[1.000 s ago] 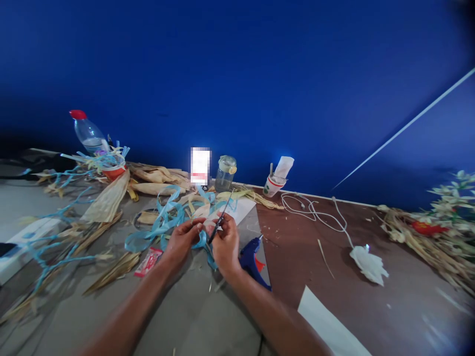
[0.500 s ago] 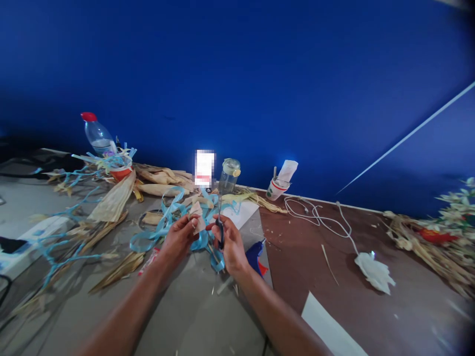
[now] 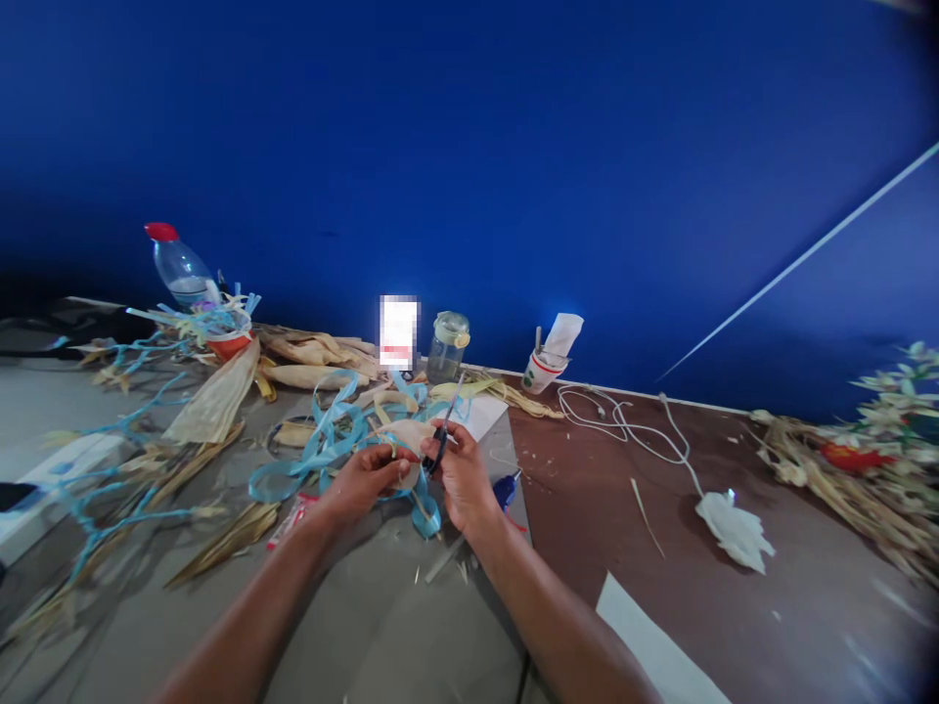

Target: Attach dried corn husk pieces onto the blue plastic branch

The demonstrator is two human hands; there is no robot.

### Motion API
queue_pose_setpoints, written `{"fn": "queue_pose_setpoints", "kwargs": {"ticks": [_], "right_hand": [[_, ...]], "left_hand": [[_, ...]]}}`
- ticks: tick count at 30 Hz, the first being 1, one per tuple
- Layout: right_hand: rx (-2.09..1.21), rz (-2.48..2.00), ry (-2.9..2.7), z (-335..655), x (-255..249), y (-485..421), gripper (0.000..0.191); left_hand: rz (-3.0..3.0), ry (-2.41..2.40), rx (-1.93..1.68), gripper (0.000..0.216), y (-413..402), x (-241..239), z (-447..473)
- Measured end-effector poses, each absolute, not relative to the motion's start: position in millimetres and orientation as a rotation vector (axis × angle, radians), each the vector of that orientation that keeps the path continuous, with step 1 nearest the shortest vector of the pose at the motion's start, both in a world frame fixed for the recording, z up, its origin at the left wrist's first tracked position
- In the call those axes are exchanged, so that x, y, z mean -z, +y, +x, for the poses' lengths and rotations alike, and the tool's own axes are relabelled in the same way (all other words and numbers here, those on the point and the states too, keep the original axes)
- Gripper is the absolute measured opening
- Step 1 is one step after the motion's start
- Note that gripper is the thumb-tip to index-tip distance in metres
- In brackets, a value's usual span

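Note:
My left hand (image 3: pixel 365 481) pinches a small pale piece of corn husk (image 3: pixel 408 437) over the table. Close to its right, my right hand (image 3: pixel 461 475) grips a pair of dark scissors (image 3: pixel 442 430), their blades pointing up and away, right next to the husk piece. Under both hands lies a tangle of light blue ribbon (image 3: pixel 330 445). A blue glue gun (image 3: pixel 506 487) lies just right of my right wrist, partly hidden by it.
Dry corn husks (image 3: pixel 214 399) and blue strips cover the left of the table. At the back stand a red-capped bottle (image 3: pixel 178 266), a glass jar (image 3: pixel 446 345) and a paper cup (image 3: pixel 543 369). A white cable (image 3: pixel 623 420), a white husk flower (image 3: pixel 736 529) and husk bundles (image 3: pixel 843 469) lie right.
My hands have come closer together. The husk piece now sits flatter between them and the scissors tilt toward it. The view has shifted slightly.

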State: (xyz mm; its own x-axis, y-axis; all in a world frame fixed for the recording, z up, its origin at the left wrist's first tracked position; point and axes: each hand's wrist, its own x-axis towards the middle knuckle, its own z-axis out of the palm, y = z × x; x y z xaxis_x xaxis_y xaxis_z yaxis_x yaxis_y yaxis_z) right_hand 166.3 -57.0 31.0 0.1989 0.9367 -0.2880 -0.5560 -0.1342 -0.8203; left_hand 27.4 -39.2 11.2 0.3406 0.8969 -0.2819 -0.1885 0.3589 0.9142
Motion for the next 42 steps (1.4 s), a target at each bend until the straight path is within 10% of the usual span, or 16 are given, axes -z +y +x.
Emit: {"fn": "queue_pose_setpoints", "kwargs": {"ticks": [23,42], "right_hand": [[-0.869,-1.158,-0.623,170,-21,-51,0.043],[-1.668,-1.089,-1.332,197,-61,-67,0.032]], "left_hand": [[0.825,0.864,-0.981,0.028,-40,-14,31],[0.535,0.814,-1.263,0.026,-27,-18,16]]}}
